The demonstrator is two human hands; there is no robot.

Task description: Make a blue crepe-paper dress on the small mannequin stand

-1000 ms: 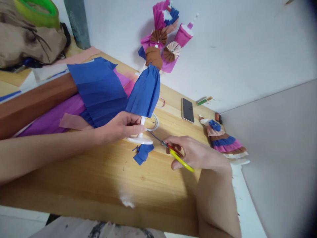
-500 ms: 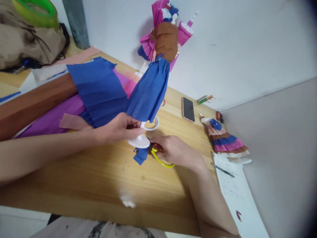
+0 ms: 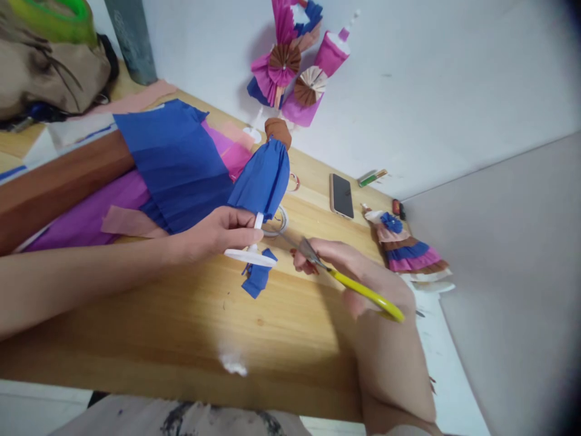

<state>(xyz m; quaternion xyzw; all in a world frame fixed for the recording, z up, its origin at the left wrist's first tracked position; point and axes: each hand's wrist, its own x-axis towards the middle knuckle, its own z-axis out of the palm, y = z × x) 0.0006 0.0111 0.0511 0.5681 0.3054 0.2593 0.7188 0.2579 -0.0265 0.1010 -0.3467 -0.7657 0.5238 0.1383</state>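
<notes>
Left hand (image 3: 233,231) has a pinch grip on the white stand (image 3: 258,225), thumb and fingers closed round the stem just above its round foot; the paper figure (image 3: 262,178) sits on that stand over the desk (image 3: 181,339), blue gathered skirt below, brown top above, the whole thing leaning a bit right (can't tell whether the foot touches wood); right hand (image 3: 347,259) holds the yellow-handled scissors (image 3: 347,281), fingers closed around them, blades pointing toward the stem, apart from it as far as I can see; near blade end is blurred, so can't call how wide they stand; blue scrap (image 3: 258,280) lies on the desk just beside the foot; white tape roll (image 3: 284,221) is right behind the skirt hem; phone (image 3: 341,195) lies farther back near the wall, green pen (image 3: 372,177) beyond it; second figure with a striped layered skirt (image 3: 415,254) is off to the right; on the left, blue paper (image 3: 177,163) overlaps a brown strip (image 3: 68,175) and purple paper (image 3: 91,209); fan-shaped paper decorations (image 3: 284,60) show against the wall at the back.
</notes>
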